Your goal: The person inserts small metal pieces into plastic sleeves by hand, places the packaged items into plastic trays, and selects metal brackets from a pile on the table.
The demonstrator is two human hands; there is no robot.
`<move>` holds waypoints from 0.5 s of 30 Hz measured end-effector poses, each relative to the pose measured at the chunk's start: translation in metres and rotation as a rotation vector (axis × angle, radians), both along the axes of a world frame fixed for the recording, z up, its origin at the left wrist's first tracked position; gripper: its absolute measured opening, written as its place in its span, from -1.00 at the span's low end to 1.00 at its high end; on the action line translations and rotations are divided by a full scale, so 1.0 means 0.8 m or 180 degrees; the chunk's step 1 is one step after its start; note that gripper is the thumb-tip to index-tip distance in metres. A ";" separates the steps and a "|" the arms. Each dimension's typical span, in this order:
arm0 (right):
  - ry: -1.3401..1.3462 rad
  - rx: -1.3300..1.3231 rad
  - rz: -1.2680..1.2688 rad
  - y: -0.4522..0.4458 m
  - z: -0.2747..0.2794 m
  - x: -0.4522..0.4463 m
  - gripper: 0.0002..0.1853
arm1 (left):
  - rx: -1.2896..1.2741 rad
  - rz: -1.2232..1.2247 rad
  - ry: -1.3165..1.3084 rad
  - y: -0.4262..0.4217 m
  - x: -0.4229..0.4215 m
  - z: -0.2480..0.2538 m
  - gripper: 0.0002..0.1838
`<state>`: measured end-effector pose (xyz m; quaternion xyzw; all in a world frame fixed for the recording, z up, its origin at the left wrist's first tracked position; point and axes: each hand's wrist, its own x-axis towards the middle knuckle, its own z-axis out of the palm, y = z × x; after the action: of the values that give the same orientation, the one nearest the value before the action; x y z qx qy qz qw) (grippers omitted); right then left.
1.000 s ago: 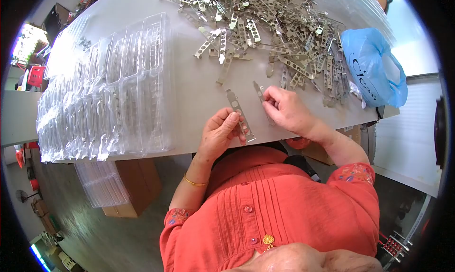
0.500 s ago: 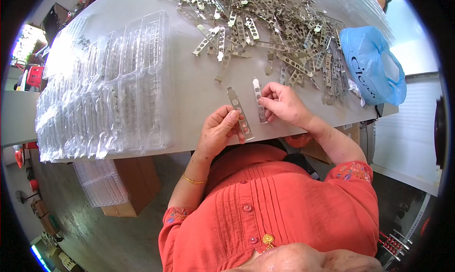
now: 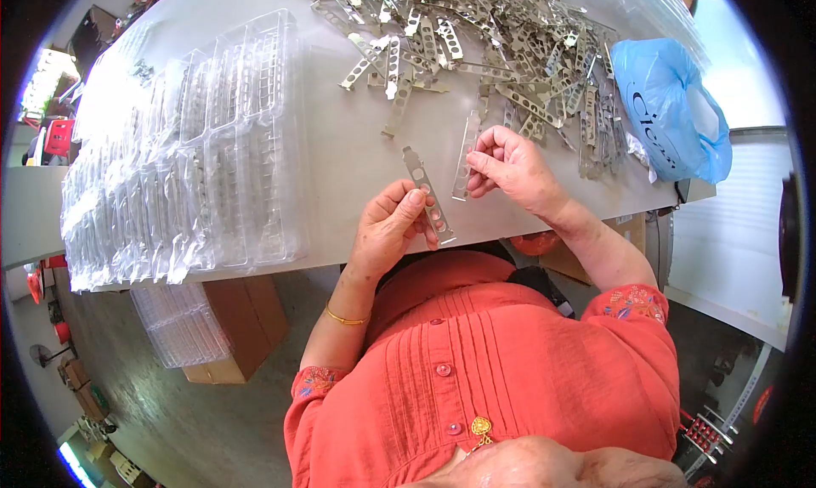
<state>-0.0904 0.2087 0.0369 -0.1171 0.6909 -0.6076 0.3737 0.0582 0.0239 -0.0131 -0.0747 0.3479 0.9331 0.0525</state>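
Note:
Between the thumb and fingers of my left hand (image 3: 393, 224) is a flat metal bracket (image 3: 418, 175) with a row of round holes, tilted with its narrow tab end away from me. My right hand (image 3: 516, 172) pinches a second, similar metal bracket (image 3: 462, 167) by its side, just right of the first one. The two brackets are apart, held above the table near its front edge. Beyond my hands lies a large loose pile of such brackets (image 3: 544, 71), with one bracket (image 3: 397, 108) lying at its near left fringe.
On the left of the table (image 3: 344, 224), clear plastic trays (image 3: 285, 148) hold rows of brackets in clear wrapping. A blue plastic bag (image 3: 667, 105) stands at the right edge. Under the table are a cardboard box (image 3: 246, 326) and more clear trays (image 3: 180, 326).
My right hand has moved slightly away from me, and its bracket has turned, its far end now leaning right. My left hand keeps its bracket, moved only slightly.

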 end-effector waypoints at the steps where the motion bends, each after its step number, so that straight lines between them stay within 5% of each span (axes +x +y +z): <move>1: 0.0000 0.0000 0.0000 0.001 0.001 0.000 -0.86 | 0.0008 0.0037 0.0006 0.000 0.000 0.000 -0.79; 15: -0.0637 -0.0163 0.0570 -0.010 0.051 0.032 -0.89 | -0.0307 -0.0115 -0.0061 -0.005 0.001 0.004 -0.76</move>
<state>-0.0651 0.2007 0.0774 -0.1266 0.6212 -0.5980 0.4904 0.0593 0.0201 -0.0096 -0.0798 0.3932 0.9134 0.0690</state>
